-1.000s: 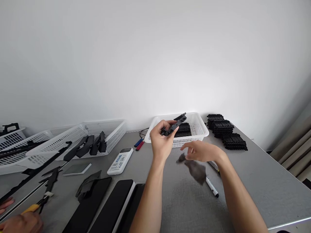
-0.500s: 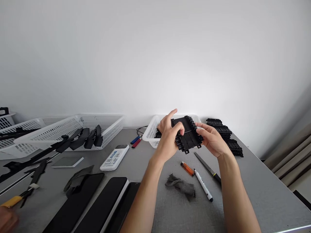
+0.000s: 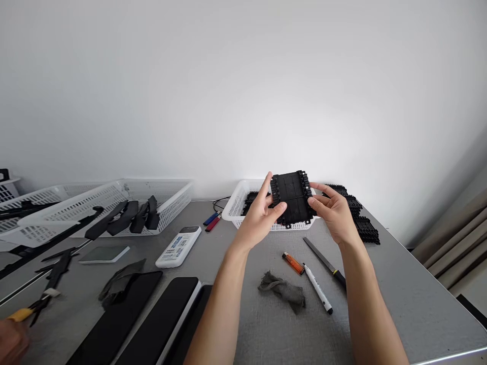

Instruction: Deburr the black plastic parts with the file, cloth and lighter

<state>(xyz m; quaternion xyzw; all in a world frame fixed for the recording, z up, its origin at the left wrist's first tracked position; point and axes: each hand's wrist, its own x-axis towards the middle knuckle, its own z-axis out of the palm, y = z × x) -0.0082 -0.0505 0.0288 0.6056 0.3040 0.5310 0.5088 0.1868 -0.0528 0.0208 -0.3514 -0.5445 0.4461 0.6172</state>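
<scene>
gripping a black plastic plate by its left edge with the left hand, thumb across the front face and fingers curled behind. steadying the opposite edge with the right hand, fingers loosely bent and fingertips against the rim. holding it upright, face toward the camera, raised off the table and in front of the small white basket.

just below the hands: an orange lighter, a white marker, a slim dark file and a crumpled grey cloth, all lying loose and untouched.

judging progress from the layout: more dark plates in the small basket behind the held one, and three low stacks of black plates to the right of it on the table. hard to tell which pile is finished; nothing visibly fitted to or removed from the held plate.

further left: a white remote, blue and red pens, a long white basket with black strips draped over its edge, flat dark devices along the near edge. at the far lower left, another person's hand beside yellow-handled pliers.
</scene>
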